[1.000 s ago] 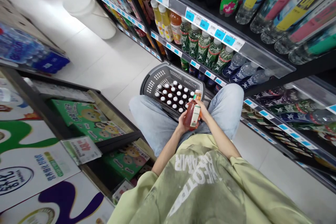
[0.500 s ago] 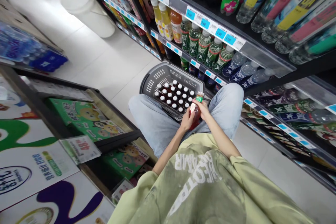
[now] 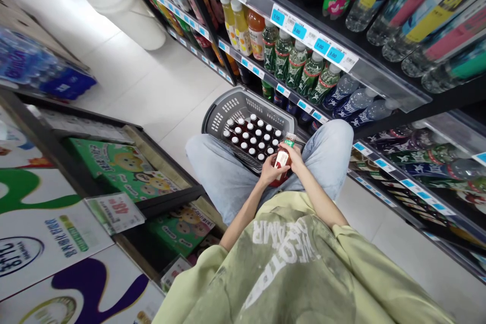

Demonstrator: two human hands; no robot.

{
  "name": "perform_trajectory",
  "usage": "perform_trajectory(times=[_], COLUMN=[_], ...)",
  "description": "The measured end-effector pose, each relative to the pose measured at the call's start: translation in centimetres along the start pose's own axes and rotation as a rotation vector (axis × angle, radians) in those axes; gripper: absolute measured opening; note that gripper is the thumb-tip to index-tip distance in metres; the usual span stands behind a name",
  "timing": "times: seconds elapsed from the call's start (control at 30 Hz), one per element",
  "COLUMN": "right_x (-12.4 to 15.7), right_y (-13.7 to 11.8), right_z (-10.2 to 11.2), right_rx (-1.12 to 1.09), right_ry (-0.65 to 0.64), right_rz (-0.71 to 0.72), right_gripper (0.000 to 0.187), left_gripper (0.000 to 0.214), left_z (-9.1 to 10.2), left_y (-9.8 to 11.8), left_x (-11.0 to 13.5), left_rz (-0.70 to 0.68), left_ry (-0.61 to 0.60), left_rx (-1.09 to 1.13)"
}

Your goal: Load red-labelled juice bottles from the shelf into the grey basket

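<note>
In the head view I hold a bottle of dark red drink (image 3: 281, 158) between my knees, tilted, with a white label facing up and a green band near its top. My left hand (image 3: 269, 171) is closed round the lower part from the left. My right hand (image 3: 295, 156) grips it from the right, higher up near the green band. Just beyond my hands sits a grey shopping basket (image 3: 216, 109) on the floor. Inside it stand several dark bottles (image 3: 253, 140) with white caps, upright in close rows.
To the right and ahead rise drink shelves (image 3: 266, 78) with green bottles (image 3: 298, 61) and price tags. On the left are a display rack with green boxes (image 3: 114, 162) and large white cartons (image 3: 72, 223). A white bucket (image 3: 148, 23) stands farther off on the tiled floor.
The bottle has turned in my hands, so more of its white label now shows. My left hand has shifted slightly lower on it. The basket has stayed put.
</note>
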State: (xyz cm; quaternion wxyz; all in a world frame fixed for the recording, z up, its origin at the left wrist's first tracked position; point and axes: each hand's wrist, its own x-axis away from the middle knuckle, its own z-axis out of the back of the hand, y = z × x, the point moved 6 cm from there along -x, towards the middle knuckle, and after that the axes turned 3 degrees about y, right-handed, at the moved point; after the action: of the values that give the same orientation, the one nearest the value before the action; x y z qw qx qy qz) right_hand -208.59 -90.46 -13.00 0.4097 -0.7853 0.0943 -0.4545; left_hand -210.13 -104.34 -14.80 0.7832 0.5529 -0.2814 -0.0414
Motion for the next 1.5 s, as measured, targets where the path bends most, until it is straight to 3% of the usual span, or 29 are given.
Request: perform_trajectory(times=[0.43, 1.0, 1.13, 1.23, 1.3, 1.4, 1.5], right_x=[-0.5, -0.6, 0.2, 1.6, 2.9, 4.6, 5.8], right_y=[0.7, 0.8, -0.3, -0.6, -0.3, 1.1, 2.5], right_z=[0.6, 0.9, 0.6, -0.8, -1.8, -3.1, -3.9], right_rx=[0.09, 0.195, 0.348, 0.591, 0.77, 0.961, 1.001], right_ry=[0.02, 0.047, 0.027, -0.121, -0.214, -0.357, -0.448], right_rz=[0.008, 0.061, 0.28, 0.501, 0.667, 0.881, 1.005], right_gripper=[0.036, 0.044, 0.045, 0.04, 0.034, 0.026, 0.027], left_gripper=[0.057, 0.042, 0.046, 0.062, 0.062, 0.043, 0.017], left_z=[-0.4, -0.7, 0.2, 3.0, 5.3, 7.3, 8.1], left_y=[0.6, 0.6, 1.4, 3.4, 5.5, 8.7, 10.5], left_x=[0.1, 0.0, 0.6, 1.6, 2.3, 3.2, 3.5], left_rz=[-0.141, -0.169, -0.221, -0.301, -0.359, -0.477, -0.556], left_ry=[-0.021, -0.08, -0.197, -0.114, -0.033, -0.061, -0.129], left_rx=[-0.282, -0.349, -0.251, -0.142, -0.129, -0.298, -0.543])
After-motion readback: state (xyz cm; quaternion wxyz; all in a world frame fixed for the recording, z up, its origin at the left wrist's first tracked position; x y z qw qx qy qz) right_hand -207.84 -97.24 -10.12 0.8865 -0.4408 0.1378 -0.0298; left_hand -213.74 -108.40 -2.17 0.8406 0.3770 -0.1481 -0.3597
